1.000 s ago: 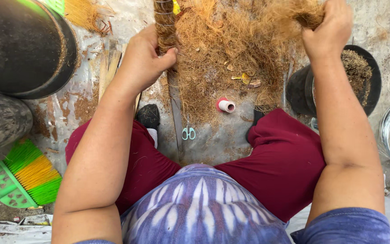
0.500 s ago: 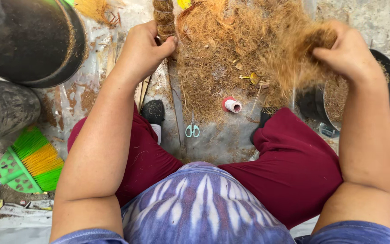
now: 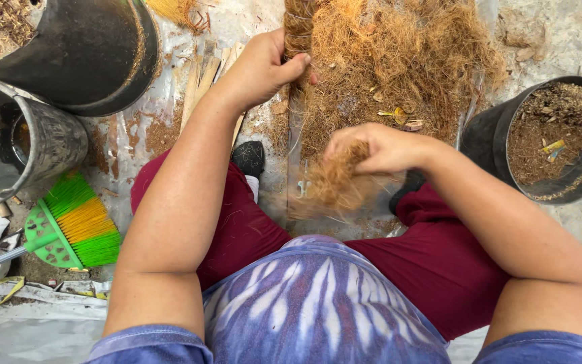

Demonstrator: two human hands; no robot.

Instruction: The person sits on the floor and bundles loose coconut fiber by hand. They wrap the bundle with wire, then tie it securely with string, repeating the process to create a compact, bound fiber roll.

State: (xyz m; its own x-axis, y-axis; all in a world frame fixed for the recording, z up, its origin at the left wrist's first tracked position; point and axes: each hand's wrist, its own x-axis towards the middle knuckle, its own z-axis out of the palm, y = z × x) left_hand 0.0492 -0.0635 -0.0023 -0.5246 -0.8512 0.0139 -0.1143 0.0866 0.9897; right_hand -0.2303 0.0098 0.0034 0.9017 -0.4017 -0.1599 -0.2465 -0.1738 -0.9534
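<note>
OK, from my feed: left hand [image 3: 259, 67] is wrapped tight round the fibre-covered pole [image 3: 298, 30], fingers closed on it w/ thumb across the front, near the top edge of view. The pole runs upright out of frame, just left of the big coir fibre pile [image 3: 399, 61] spread on the plastic sheet [image 3: 143, 135].

Right hand [image 3: 378, 147] sits lower, btwn the knees, fingers pinched together on a tuft of coir [image 3: 335, 178]; the tuft hangs below the hand and looks motion-blurred, so I can't tell its exact edges. It's just below the pile, apart from the pole.

Around: black pot of soil [image 3: 554, 135] to the right, close to the right forearm. Two large dark pots lie at upper left: black one [image 3: 82, 54] tipped on its side, grey one [image 3: 28, 145] below it. A green brush w/ green-and-yellow bristles [image 3: 72, 226] lies on the ground left of the left elbow. Some pale wooden sticks [image 3: 203, 77] lie beside the left wrist. Something small shows faintly under the tuft, too blurred to name. Person sits w/ maroon trousers, blue tie-dye top.
</note>
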